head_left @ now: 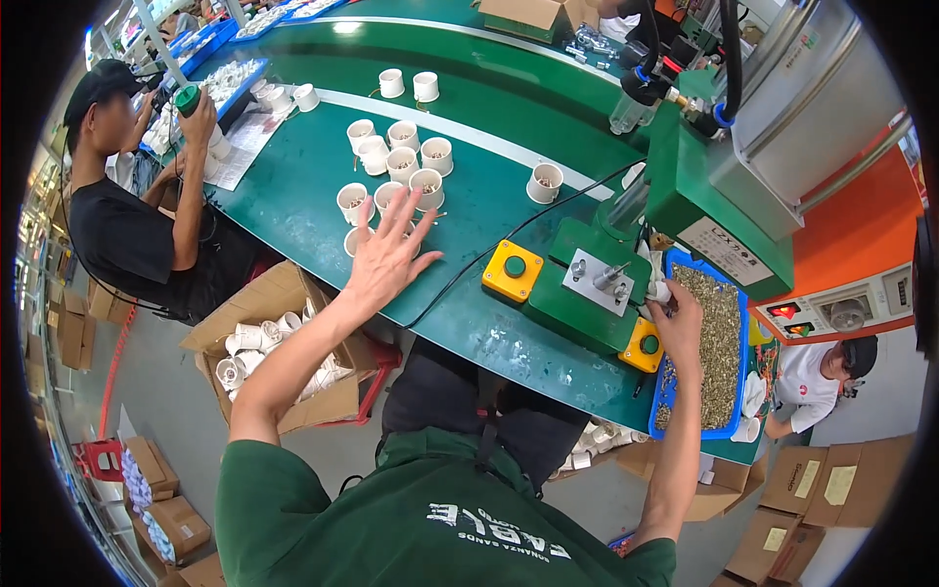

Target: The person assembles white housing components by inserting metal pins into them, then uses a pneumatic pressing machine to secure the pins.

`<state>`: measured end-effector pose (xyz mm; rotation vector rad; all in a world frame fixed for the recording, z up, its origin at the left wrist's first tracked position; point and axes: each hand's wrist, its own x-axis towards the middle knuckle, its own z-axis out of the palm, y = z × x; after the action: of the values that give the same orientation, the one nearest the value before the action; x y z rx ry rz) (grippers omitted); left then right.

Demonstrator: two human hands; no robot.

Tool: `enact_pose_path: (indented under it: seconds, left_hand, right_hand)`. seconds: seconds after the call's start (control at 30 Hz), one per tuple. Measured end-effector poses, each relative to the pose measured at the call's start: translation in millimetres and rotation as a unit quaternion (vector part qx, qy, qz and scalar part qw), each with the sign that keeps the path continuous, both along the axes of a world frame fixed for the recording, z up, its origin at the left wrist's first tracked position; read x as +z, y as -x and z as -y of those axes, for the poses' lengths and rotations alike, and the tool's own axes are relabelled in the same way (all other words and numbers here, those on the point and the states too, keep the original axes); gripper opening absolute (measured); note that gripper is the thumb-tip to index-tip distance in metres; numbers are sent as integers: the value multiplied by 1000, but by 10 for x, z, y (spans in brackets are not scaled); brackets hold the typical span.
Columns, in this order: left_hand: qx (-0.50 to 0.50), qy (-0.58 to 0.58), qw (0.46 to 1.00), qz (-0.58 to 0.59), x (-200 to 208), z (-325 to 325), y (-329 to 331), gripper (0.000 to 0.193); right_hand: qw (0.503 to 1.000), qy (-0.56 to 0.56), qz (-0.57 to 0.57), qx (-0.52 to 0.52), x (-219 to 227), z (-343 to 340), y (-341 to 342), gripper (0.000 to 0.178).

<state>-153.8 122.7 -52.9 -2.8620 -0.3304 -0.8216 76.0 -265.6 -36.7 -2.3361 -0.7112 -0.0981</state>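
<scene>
The left hand (383,269) is over the near end of a cluster of short, round, smooth white cups (374,155) on the green counter (489,205). Its grip is apart, fingers and thumb fanned; I cannot tell whether it touches the cups partly hidden beneath. The cups have round rims, and several hold small brass-coloured bits; 1 similar cup stands well apart toward the green press (709,201), and 2 more stand beyond the cluster.

The right hand (683,331) is beside the press base, thumb and fingertips at a small white piece (659,291), its shape partly hidden. I cannot tell whether this grip is clamped on it. Just beside the hand lies a shallow blue plastic tray (699,431) of brass-coloured bits. 2 yellow button boxes (497,284) flank the base.
</scene>
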Motion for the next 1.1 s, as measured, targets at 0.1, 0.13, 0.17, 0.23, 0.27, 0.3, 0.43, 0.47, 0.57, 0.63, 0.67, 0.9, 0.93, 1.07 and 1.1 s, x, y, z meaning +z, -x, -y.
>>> enact_pose_path:
  seconds: [0.1, 0.13, 0.17, 0.23, 0.27, 0.3, 0.43, 0.47, 0.57, 0.63, 0.67, 0.9, 0.93, 1.07, 1.1]
  left_hand:
    - [-36, -66, 994, -79, -58, -136, -135, 50]
    - [-38, -64, 994, -78, -61, -160, -153, 50]
    - [-27, -67, 993, -91, -54, -174, -179, 51]
    - [-25, -54, 992, -108, -64, -160, -235, 53]
    - [-31, -64, 991, -117, -33, -129, -283, 54]
    - [-36, -72, 989, -126, -12, -73, -341, 55]
    - [-49, -138, 986, -79, -30, -7, -963, 50]
    - [-48, -135, 987, -74, -79, -65, -1143, 50]
    - [51, -227, 955, -186, -180, -301, -1412, 47]
    - [80, -202, 952, -215, -219, -393, -1432, 47]
    - [82, -232, 938, -244, -151, -407, -1381, 47]
    - [50, -290, 924, -243, -177, -930, -1182, 44]
    - [41, -286, 927, -237, -213, -1061, -1168, 43]
    - [21, -309, 919, -243, -136, -1463, -1052, 43]
    - [4, -318, 915, -247, -120, -1576, -1012, 45]
  right_hand:
    - [1000, -10, 0, 19, 18, 24, 20, 38]
    - [1000, -8, -7, 22, 12, 32, 17, 38]
    - [1000, -5, -12, 25, 13, 46, 6, 38]
    - [1000, -8, -8, 26, 5, 47, 16, 38]
    - [999, -7, -2, 33, -23, 52, -6, 38]
    - [999, -2, 0, 36, -31, 42, -8, 38]
    - [999, -10, -50, 7, -26, 71, -20, 39]
    - [998, -22, -60, 9, -59, 112, -47, 40]
    - [996, -27, -85, 10, -131, 105, -78, 41]
    - [997, -34, -71, 17, -149, 103, -75, 41]
    - [997, -36, -73, 16, -123, 94, -42, 40]
    - [998, -33, -62, -1, -111, 94, -8, 39]
    - [998, -24, -53, 1, -114, 99, -6, 39]
    - [998, -33, -52, -1, -154, 114, -5, 40]
    - [998, -40, -51, -1, -163, 104, -4, 40]
